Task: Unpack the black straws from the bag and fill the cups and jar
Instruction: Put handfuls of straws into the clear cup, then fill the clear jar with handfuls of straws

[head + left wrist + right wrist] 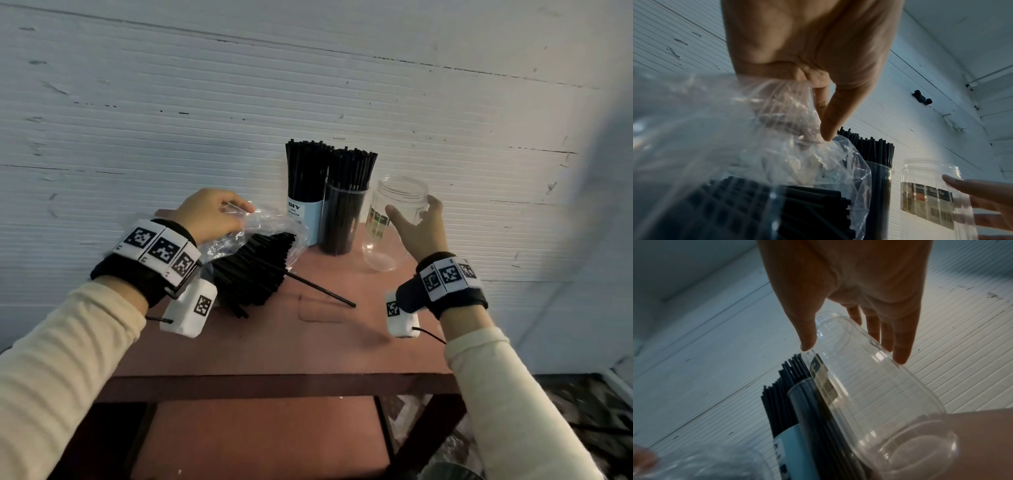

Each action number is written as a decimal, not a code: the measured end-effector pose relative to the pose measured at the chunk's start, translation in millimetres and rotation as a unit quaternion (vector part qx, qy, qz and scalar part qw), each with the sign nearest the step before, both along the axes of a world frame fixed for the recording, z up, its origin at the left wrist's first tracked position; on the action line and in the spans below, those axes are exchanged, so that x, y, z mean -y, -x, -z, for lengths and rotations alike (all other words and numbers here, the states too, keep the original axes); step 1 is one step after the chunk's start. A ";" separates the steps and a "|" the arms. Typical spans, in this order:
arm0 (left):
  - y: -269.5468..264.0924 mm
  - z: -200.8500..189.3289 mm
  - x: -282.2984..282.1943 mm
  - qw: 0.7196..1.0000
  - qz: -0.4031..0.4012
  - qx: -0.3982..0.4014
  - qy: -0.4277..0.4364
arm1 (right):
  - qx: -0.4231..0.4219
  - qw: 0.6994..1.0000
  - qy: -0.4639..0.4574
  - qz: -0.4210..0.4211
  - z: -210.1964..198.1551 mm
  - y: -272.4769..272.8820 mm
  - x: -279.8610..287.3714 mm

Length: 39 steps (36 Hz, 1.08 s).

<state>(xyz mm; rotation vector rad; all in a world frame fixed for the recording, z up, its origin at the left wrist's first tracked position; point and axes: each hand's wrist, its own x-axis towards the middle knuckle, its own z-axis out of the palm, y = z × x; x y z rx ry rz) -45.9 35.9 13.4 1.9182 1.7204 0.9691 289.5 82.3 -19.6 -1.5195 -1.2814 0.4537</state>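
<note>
My left hand [236, 212] grips the top of a crumpled clear plastic bag [270, 222] lying on the left of the small red table [274, 342]; thumb and fingers pinch the film in the left wrist view [826, 116]. A bundle of black straws [253, 274] lies in the bag's open end. At the back stand a blue-labelled cup [308, 222] and a clear cup [340, 222], both packed with black straws. An empty clear jar [400, 195] stands at the right. My right hand [411, 212] spans its neck, thumb and straight fingers [900, 360] on either side.
One loose black straw [325, 291] lies on the table's middle. A ribbed white wall [308, 85] rises directly behind the cups. The jar is near the table's right edge. A lower red shelf [257, 438] sits under the tabletop.
</note>
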 end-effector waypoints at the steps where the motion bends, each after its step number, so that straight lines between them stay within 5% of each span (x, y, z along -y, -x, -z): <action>1: -0.3 1.0 0.6 1.000 -0.002 0.001 -0.005 | 0.001 1.000 -0.002 -0.004 0.3 2.1 5.5; 22: 15.0 4.3 32.4 0.999 -0.016 -0.006 -0.038 | 0.025 0.997 0.036 -0.062 -7.7 44.4 44.4; 27: 18.7 6.9 32.4 0.999 -0.023 -0.010 -0.034 | 0.124 0.989 -0.076 -0.019 -7.4 50.9 53.5; 31: 18.4 10.1 31.7 0.999 -0.023 -0.018 -0.034 | 0.254 0.947 -0.198 0.006 -10.1 59.2 54.6; 35: 14.9 9.0 33.7 0.998 -0.039 -0.019 -0.034 | 0.280 0.929 -0.222 -0.094 -13.5 72.3 55.8; 39: 11.9 5.9 35.7 0.998 -0.044 -0.040 -0.032 | 0.324 0.909 -0.060 -0.255 -13.7 88.6 57.1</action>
